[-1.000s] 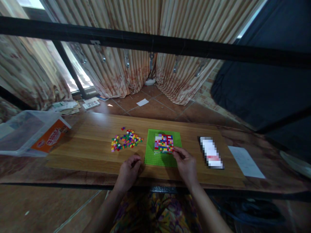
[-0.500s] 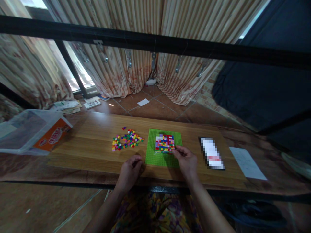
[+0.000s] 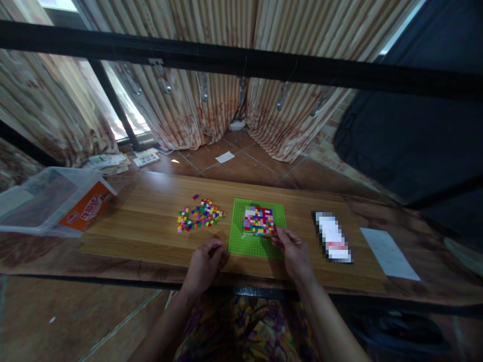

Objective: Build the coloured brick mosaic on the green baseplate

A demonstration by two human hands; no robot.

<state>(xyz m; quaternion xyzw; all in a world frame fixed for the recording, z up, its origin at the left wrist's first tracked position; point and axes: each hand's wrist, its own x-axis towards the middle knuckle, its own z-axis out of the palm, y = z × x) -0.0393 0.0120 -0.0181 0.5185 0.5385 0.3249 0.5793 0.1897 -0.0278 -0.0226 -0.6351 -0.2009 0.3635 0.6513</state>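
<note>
A square block of many-coloured toy bricks (image 3: 258, 220) stands on a green studded baseplate (image 3: 237, 245) on the wooden board. At the block's near right corner is my right hand (image 3: 296, 249), its thumb and fingers pressed together. Whether a small brick sits between those fingertips is hidden. My left hand (image 3: 206, 261) rests by the baseplate's near left corner with its fingers curled closed; what they hold, if anything, does not show. Loose small bricks (image 3: 204, 215) in mixed colours lie scattered beyond my left hand, left of the baseplate.
A phone with a blurred screen (image 3: 334, 236) lies right of the baseplate, and a white sheet of paper (image 3: 390, 254) lies farther right. A clear plastic box (image 3: 33, 206) with an orange label stands at the left. A dark metal bar (image 3: 241, 59) crosses beyond the table.
My right hand's fingertips have slid slightly right along the block's near corner. The left hand keeps its curled pose. The whole view has shifted a little.
</note>
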